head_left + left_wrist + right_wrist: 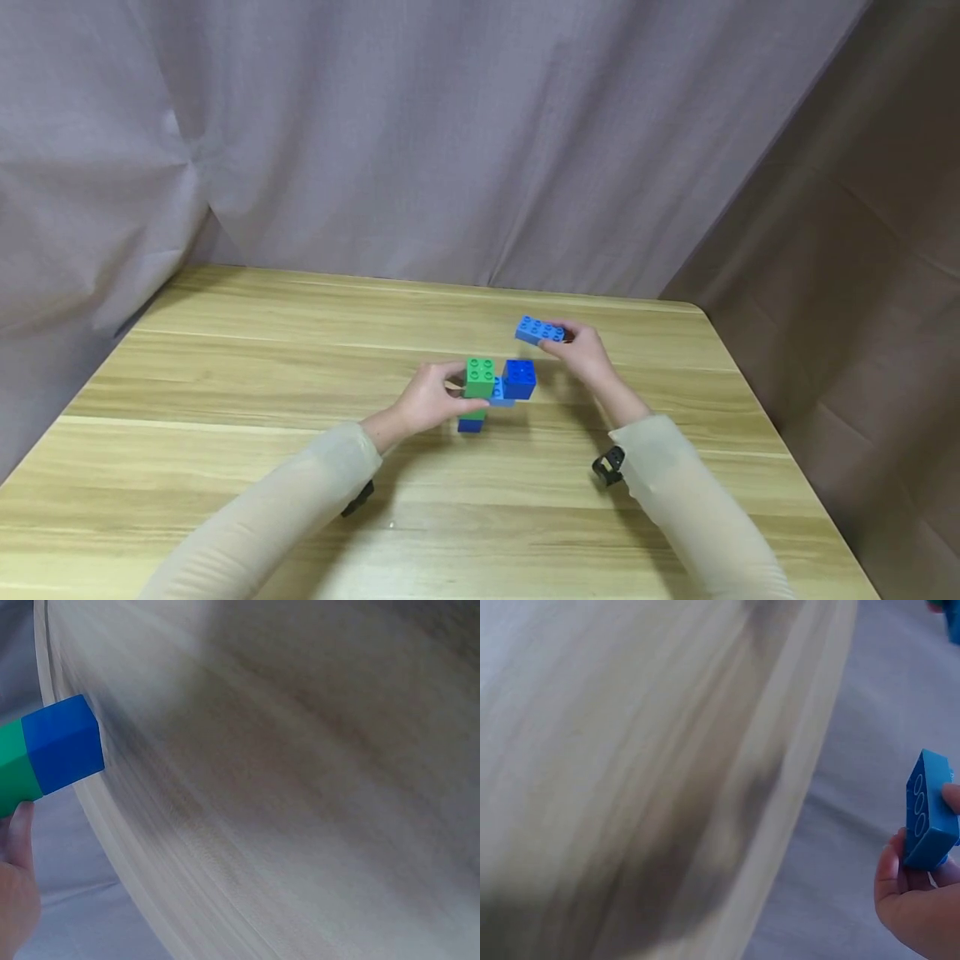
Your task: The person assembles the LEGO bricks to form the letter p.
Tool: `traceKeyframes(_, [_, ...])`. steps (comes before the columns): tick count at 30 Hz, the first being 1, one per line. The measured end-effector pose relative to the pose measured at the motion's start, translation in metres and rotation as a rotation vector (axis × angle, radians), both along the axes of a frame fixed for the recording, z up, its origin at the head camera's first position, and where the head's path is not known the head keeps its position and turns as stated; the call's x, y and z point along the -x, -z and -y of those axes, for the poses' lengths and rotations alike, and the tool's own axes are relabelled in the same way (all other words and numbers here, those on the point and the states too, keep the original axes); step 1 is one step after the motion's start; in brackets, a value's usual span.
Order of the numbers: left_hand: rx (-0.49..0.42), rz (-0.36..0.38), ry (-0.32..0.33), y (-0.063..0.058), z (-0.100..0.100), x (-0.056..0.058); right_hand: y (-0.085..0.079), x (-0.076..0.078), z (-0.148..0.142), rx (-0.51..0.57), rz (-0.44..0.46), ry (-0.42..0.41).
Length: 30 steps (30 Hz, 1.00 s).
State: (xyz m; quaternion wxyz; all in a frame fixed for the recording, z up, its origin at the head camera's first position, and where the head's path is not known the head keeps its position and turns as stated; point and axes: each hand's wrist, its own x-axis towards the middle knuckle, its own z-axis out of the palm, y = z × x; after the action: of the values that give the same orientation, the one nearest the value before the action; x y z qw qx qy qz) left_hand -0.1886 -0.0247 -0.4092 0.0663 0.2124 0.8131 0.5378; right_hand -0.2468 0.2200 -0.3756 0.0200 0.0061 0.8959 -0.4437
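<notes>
My left hand (429,398) grips a joined build of toy building bricks, thumb and fingers pinching it near a green brick (479,379) at the top. A light blue brick (501,395) reaches right from it and bears a dark blue brick (520,380). Below sit another green brick (474,414) and a blue brick (470,426); the left wrist view shows this blue end (64,742) above the table. Farther back and to the right, my right hand (587,357) pinches a loose light blue brick (538,330) by its right end, studs up. Its hollow underside faces the right wrist view.
The wooden table (480,517) spreads beneath both hands. A grey curtain (420,150) hangs along its far edge, and a darker cloth (847,250) is on the right. Black wrist devices (608,467) show below the sleeves.
</notes>
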Motion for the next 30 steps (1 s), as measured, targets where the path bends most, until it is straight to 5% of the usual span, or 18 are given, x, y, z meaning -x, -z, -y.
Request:
traceKeyframes(15, [-0.025, 0.008, -0.001, -0.001, 0.0, 0.0, -0.042, -0.031, 0.017, 0.04, -0.02, -0.098])
traceKeyframes(30, [0.0, -0.002, -0.001, -0.001, -0.001, 0.001, -0.053, -0.056, 0.036, 0.075, -0.032, -0.321])
